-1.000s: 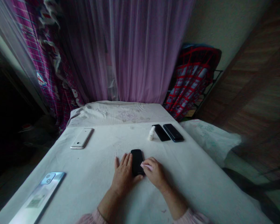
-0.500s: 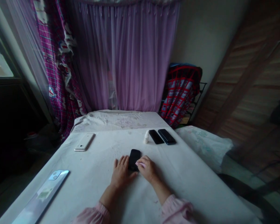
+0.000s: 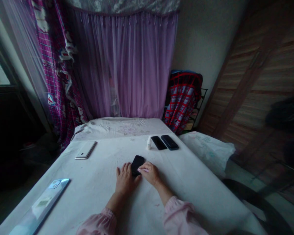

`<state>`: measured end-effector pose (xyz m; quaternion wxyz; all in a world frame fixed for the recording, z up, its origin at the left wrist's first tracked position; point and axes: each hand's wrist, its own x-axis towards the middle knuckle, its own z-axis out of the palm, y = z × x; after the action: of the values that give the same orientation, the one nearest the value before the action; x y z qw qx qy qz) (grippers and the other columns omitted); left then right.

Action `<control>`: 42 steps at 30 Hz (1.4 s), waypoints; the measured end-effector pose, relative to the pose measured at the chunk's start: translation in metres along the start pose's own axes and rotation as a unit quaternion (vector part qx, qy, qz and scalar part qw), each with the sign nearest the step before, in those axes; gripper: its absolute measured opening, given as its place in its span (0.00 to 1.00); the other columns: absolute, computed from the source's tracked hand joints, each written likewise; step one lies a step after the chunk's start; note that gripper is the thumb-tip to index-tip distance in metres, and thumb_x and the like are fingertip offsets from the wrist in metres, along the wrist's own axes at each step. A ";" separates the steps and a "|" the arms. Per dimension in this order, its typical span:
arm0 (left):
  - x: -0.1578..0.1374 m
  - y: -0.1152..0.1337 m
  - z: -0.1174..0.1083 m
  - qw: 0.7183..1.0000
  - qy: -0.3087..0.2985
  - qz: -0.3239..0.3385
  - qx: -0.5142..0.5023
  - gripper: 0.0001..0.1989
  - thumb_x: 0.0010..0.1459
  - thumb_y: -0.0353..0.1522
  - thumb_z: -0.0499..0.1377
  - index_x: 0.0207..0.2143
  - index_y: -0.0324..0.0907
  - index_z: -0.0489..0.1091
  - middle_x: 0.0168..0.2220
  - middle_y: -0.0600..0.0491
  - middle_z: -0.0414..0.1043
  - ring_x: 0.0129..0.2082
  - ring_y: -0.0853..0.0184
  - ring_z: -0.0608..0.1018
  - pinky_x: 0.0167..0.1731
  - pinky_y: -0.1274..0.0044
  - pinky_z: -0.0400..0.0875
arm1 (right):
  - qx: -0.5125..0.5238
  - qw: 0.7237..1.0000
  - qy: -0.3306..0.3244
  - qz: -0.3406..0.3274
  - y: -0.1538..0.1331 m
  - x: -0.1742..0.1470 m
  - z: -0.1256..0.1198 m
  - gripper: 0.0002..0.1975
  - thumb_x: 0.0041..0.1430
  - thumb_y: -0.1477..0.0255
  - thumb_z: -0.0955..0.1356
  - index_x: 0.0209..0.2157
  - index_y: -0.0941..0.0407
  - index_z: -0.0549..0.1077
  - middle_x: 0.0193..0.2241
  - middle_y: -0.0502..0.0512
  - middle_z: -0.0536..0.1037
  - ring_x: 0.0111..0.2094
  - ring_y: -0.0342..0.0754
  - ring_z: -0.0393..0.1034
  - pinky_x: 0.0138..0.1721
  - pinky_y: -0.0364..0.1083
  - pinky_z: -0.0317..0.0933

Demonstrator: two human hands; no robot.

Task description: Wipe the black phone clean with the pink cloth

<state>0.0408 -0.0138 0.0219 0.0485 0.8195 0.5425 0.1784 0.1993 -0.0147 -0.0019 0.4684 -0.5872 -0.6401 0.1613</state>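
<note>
A black phone (image 3: 138, 161) lies screen up on the white-covered table, in front of me. My left hand (image 3: 124, 179) rests flat along its left side, fingers apart, with the thumb at its lower edge. From the right, my right hand (image 3: 150, 173) pinches a small pale pink piece (image 3: 143, 170), its tip over the lower part of the screen. Whether that piece is cloth, tissue or a tool is too small to tell. Beyond the hands stands a small white bottle (image 3: 149, 143) with a narrow top.
Two dark phones (image 3: 159, 143) lie right of the bottle. On the left are a pale phone (image 3: 86, 150) and a large shiny bluish phone-shaped thing (image 3: 42, 205) near the edge. Purple curtains (image 3: 137, 65) hang behind the table (image 3: 107, 150); a white bag (image 3: 208, 151) is at right.
The view has turned slightly to the right, so everything sits further left. My left thumb has come up closer to the phone's lower edge. The right hand keeps its pinch over the screen.
</note>
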 end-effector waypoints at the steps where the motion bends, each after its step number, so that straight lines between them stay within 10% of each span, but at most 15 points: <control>1: 0.000 -0.001 0.000 1.000 0.001 0.003 -0.002 0.27 0.57 0.40 0.58 0.57 0.38 0.62 0.60 0.39 0.64 0.62 0.51 0.64 0.60 0.51 0.50 | -0.007 1.000 0.003 -0.003 -0.001 -0.001 0.000 0.04 0.50 0.75 0.71 0.27 0.53 0.80 0.30 0.53 0.77 0.33 0.46 0.74 0.37 0.43 0.69; 42: 0.000 -0.041 -0.004 0.998 -0.025 0.058 -0.028 0.27 0.59 0.40 0.57 0.58 0.41 0.61 0.61 0.44 0.63 0.63 0.56 0.62 0.62 0.60 0.50 | -0.138 0.989 0.050 0.026 -0.025 -0.024 0.001 0.08 0.59 0.70 0.67 0.34 0.50 0.80 0.35 0.53 0.77 0.35 0.46 0.72 0.38 0.42 0.63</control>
<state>0.0035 0.0026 0.0145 0.0742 0.8524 0.4871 0.1751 0.1801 -0.0430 0.0069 0.4103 -0.6695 -0.6168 0.0541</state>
